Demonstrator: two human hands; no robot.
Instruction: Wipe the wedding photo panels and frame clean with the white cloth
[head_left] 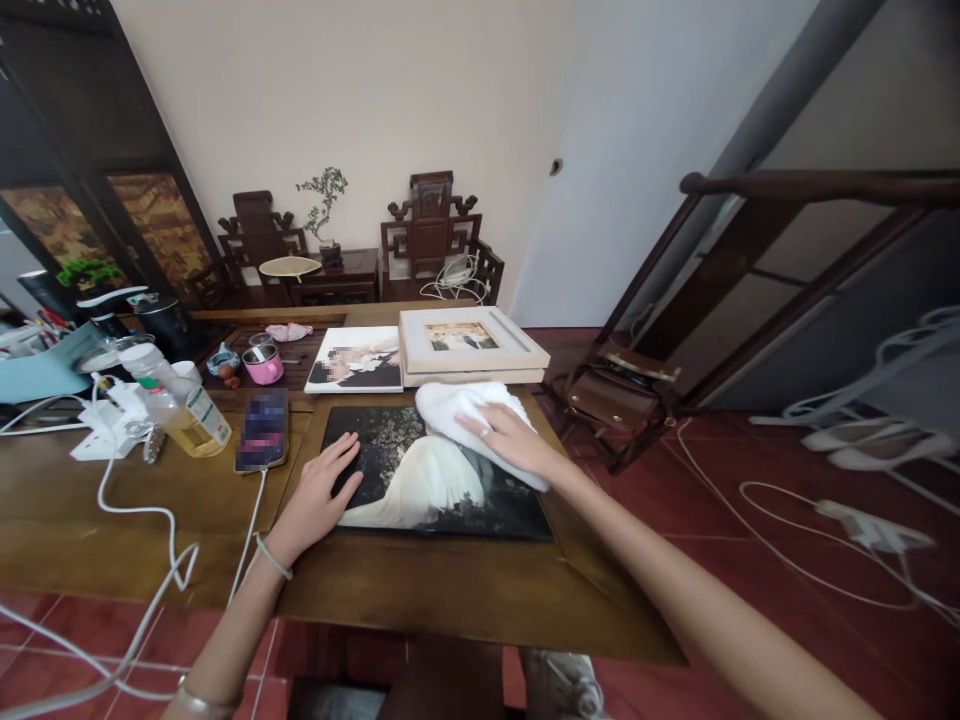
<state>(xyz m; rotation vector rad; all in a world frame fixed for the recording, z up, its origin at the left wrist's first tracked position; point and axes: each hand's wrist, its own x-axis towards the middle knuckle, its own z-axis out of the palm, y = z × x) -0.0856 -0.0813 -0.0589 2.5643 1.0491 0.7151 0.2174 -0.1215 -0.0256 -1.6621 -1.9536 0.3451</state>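
A large glossy photo print [435,490] lies flat on the wooden table [420,590] in front of me. My left hand [319,495] rests open on its left edge, fingers spread flat. My right hand [506,440] presses a white cloth [465,410] onto the print's upper right part, fingers laid over the cloth. Behind the print lie a second photo print [358,360] and a stack of pale wooden picture frames [469,345].
A phone [262,428] on a cable, a plastic bottle [180,405], a white power strip [112,425], a pink cup [263,364] and clutter sit on the left. Carved chairs [435,235] stand at the wall. A brown bag [611,400] and cables [825,510] lie on the right floor.
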